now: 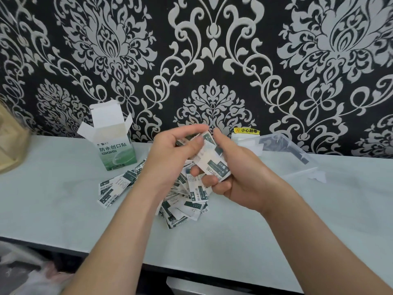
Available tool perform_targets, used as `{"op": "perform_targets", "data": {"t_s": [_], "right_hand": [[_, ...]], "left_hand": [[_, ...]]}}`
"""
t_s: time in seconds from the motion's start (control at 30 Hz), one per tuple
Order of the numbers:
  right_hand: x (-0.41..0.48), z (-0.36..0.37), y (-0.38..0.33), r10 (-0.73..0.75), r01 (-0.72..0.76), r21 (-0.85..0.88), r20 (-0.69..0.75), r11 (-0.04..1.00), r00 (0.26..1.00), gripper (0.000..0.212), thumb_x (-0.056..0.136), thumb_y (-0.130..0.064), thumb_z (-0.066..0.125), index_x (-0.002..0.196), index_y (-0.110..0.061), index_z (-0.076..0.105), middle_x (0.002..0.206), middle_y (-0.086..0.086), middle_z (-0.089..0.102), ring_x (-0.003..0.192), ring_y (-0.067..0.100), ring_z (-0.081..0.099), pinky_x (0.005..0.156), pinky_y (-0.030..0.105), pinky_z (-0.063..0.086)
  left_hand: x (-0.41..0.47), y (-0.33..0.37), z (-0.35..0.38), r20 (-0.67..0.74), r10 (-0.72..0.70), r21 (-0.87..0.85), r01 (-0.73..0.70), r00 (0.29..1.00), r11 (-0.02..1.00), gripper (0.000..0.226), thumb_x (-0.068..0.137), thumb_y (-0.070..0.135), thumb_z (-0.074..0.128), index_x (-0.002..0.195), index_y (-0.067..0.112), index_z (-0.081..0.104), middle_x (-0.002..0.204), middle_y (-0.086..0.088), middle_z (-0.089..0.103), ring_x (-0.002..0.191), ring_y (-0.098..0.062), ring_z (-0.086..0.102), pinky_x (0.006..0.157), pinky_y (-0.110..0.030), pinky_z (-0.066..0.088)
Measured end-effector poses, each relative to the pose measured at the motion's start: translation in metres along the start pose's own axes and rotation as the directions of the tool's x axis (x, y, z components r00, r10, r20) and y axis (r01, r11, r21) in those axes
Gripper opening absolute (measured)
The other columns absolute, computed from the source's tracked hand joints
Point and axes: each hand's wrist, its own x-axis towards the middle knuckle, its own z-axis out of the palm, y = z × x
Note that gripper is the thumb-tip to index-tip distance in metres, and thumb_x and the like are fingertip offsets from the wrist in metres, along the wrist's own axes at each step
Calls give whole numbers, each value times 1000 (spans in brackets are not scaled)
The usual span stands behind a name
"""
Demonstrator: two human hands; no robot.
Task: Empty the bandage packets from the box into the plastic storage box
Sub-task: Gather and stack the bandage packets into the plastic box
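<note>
Head view. Both hands meet above the table (319, 209) and share a stack of bandage packets (213, 160); the right hand (236, 184) cradles it from below with curled fingers, its thumb along the stack's far edge; the left hand (170, 158) closes on the stack's upper end, thumb pressed on top, the fingers behind partly hidden, so the number of packets pinched cannot be told. Loose packets (185, 201) lie heaped on the table under and between the wrists, a smaller spread reaching left; much of the heap is covered by the forearms. The box (116, 145) stands upright at the left rear, near the wall, top flaps open; its interior is not visible. The plastic storage box (285, 147) sits at the right rear, beside the wall; being clear, its outline is hard to trace and whether it holds anything cannot be told; its left end is hidden behind the right hand. A yellow label (246, 130) with black characters tops a white fitting (240, 138), mostly hidden by the same hand. Patterned wallpaper (212, 50) fills the background; a tan object (10, 143) is cut off at the left edge; the lower left corner is blurred.
</note>
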Motion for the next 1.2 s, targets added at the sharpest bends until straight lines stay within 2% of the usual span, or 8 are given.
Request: {"op": "perform_targets", "data": {"t_s": [0.2,0.3,0.57,0.7,0.8,0.87,0.93,1.2], "right_hand": [[0,-11,-3,59,-60,14,35,998,998,37,99,-46,45,110,-16,65,77,11,62,50,10,38,35,13,26],[-2,-14,-3,69,-68,-5,76,998,995,32,100,-38,44,113,-14,62,77,11,62,52,9,37,37,12,25],[-7,-13,-4,52,-35,-168,97,985,994,41,94,-57,47,90,-19,62,70,9,54,49,11,30,41,16,23],[-10,-18,-10,-75,79,-238,28,968,997,41,86,-45,61,105,-9,68,63,-3,39,48,7,25,44,17,30],[-9,-27,-15,-238,179,-287,-186,941,953,32,94,-30,58,113,-5,65,66,-2,36,49,8,29,47,20,31],[-9,-31,-15,-269,198,-271,-260,942,927,27,99,-29,48,109,-12,66,67,0,47,48,10,42,46,21,38],[-9,-30,-13,-288,207,-293,-268,933,919,31,102,-35,42,110,-15,64,69,3,57,50,14,55,46,23,43],[-4,-27,-7,-256,177,-294,-257,939,932,34,104,-36,38,107,-12,62,58,4,54,49,17,56,45,23,46]], "left_hand": [[0,3,1,101,8,-133,6,995,991,36,101,5,41,126,27,57,109,-9,72,83,-26,64,68,-29,50],[-1,5,5,-6,-16,-200,15,1000,980,26,104,16,38,109,14,64,94,-8,74,76,-20,65,62,-28,51],[-6,7,23,93,15,90,-24,996,996,45,105,30,34,93,13,74,69,5,70,67,-6,64,64,-15,48],[2,-5,8,-57,-40,203,51,998,978,37,102,40,39,93,25,72,81,2,71,77,-15,64,76,-31,53],[6,-27,-6,-28,-139,821,102,990,561,32,91,49,57,115,30,65,103,7,65,97,-15,59,83,-36,49],[4,-39,-3,-12,-281,952,96,960,289,59,82,61,62,129,26,56,124,1,54,119,-23,45,93,-38,42],[2,-44,5,-33,-315,969,108,948,224,71,76,64,66,131,22,53,128,-3,49,123,-25,40,95,-38,41],[6,-32,0,-121,-297,759,282,947,587,40,83,24,74,119,29,59,90,7,66,85,-16,66,73,-30,48]]}}
